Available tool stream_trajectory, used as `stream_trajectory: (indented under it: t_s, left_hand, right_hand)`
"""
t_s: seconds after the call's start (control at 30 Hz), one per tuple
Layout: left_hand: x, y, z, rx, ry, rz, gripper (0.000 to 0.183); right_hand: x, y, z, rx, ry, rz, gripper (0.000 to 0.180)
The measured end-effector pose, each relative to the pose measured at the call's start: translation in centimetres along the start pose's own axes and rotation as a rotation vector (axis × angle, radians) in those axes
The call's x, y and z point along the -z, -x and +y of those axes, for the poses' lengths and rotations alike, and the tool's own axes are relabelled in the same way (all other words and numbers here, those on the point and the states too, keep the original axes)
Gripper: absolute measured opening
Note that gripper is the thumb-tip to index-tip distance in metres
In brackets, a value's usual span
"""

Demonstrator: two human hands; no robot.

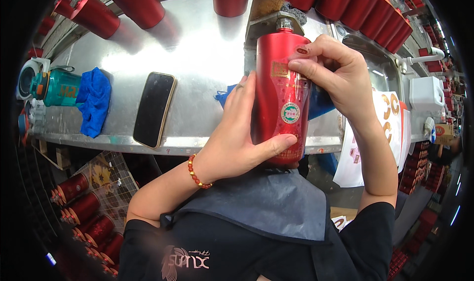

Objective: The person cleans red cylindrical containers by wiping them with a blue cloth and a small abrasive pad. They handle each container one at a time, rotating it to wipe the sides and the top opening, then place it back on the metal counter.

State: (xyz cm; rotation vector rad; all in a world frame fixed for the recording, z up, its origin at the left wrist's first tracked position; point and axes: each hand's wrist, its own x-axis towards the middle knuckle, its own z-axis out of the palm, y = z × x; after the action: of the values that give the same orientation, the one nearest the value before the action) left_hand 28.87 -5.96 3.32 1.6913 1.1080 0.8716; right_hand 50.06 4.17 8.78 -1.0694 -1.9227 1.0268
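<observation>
A glossy red bottle [266, 95] with a metal threaded neck lies in front of me, its neck pointing away against a metal bracket [255, 29]. My left hand [237, 136] wraps its left side, the thumb pressed across the lower front. A clear film with a green-and-white round emblem [290, 113] and gold print covers part of the bottle's face. Thumb and forefinger of my right hand [329, 68] pinch the film's upper right part, which bears a small dark-red oval mark. Blue cloth shows beneath the bottle on both sides.
A phone [154, 110], a crumpled blue cloth [94, 101] and a teal drinking bottle [61, 86] rest on the metal bench at left. Printed sheets [385, 133] overhang the right edge near a sink [370, 55]. More red bottles [137, 3] line the back.
</observation>
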Motion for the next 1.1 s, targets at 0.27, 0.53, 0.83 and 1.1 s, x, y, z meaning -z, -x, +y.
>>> stream_trajectory:
  t_s: [0.27, 0.53, 0.83, 1.1]
  left_hand:
    - [-0.8, -0.2, 0.2, 0.026, 0.045, 0.057, 0.111]
    - [-0.4, 0.7, 0.0, 0.164, 0.144, 0.038, 0.103]
    - [0.0, 2.0, -0.9, 0.078, 0.086, -0.066, 0.095]
    - [0.2, 2.1, -1.2, 0.099, 0.167, -0.078, 0.097]
  right_hand:
    - [0.2, 0.3, -0.2, -0.047, 0.030, -0.053, 0.016]
    - [0.7, 1.6, -0.5, -0.160, -0.017, 0.314, 0.033]
    - [-3.0, 11.2, 0.4, -0.493, -0.690, 0.042, 0.094]
    - [-2.7, 10.8, 0.9, -0.548, -0.781, 0.028, 0.091]
